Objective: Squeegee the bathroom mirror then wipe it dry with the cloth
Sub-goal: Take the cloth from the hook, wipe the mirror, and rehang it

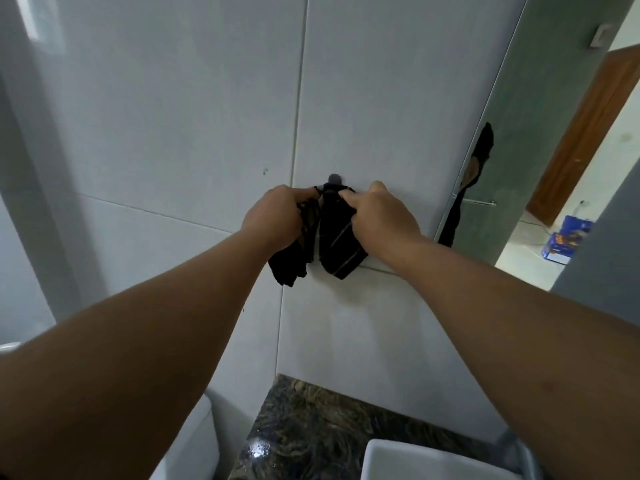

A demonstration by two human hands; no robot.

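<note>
A dark striped cloth (337, 244) hangs from a small grey wall hook (334, 177) on the white tiled wall. My left hand (273, 216) grips the cloth's left fold, and my right hand (381, 216) grips its right fold just below the hook. The bathroom mirror (540, 140) fills the right side and reflects the cloth and a wooden door. No squeegee is in view.
A dark granite counter (311, 420) lies below with a white basin (426, 462) at its right. A white toilet tank (194, 441) stands at the lower left. The mirror reflects a blue box on a pale floor.
</note>
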